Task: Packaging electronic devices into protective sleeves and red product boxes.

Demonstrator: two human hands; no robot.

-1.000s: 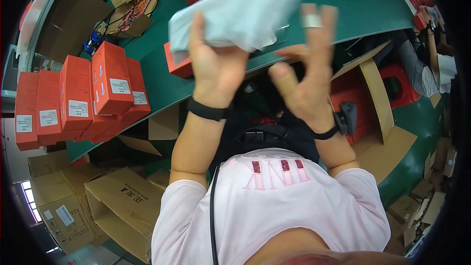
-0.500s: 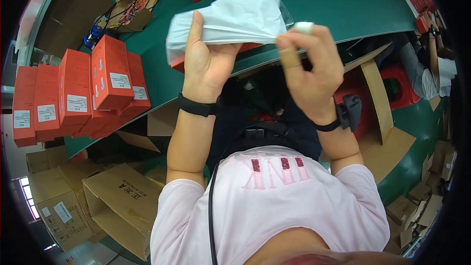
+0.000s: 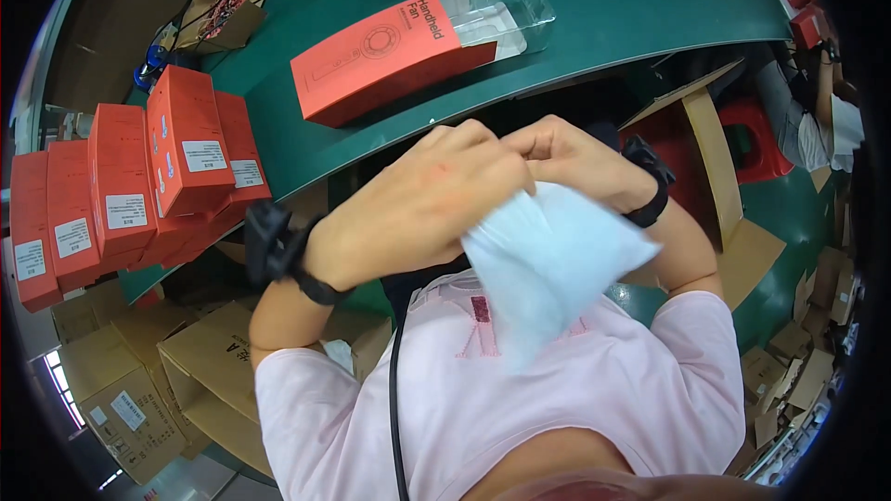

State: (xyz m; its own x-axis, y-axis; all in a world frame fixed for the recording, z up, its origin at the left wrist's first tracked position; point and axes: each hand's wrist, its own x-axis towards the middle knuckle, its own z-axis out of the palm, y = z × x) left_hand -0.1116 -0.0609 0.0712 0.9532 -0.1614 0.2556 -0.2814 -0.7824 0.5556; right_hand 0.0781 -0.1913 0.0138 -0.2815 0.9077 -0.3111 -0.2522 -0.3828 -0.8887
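In front of my chest, both hands come together at the edge of a thin white pouch [image 3: 557,264], which hangs below them, crumpled and smeared by motion. My left hand [image 3: 445,190] is closed on its top edge, knuckles up. Close against it, the fingers of my right hand [image 3: 566,158] are bent in a pinch at the same edge; the fingertips are partly hidden. Beyond my hands, a red box [image 3: 380,56] lies on its side on the green table [image 3: 650,28]. A clear plastic tray [image 3: 506,14] sticks out of its right end.
Several red boxes [image 3: 190,144] with white labels are stacked at the table's left edge, and more stand at the far side. Cables fill an open carton [image 3: 227,14] at the far left. Cardboard cartons [image 3: 204,362] stand below; a red stool [image 3: 752,139] and another person are at right.
The white pouch has come down from over the table to my chest, with both hands. The red box and clear tray, mostly covered by it before, now lie uncovered on the table.
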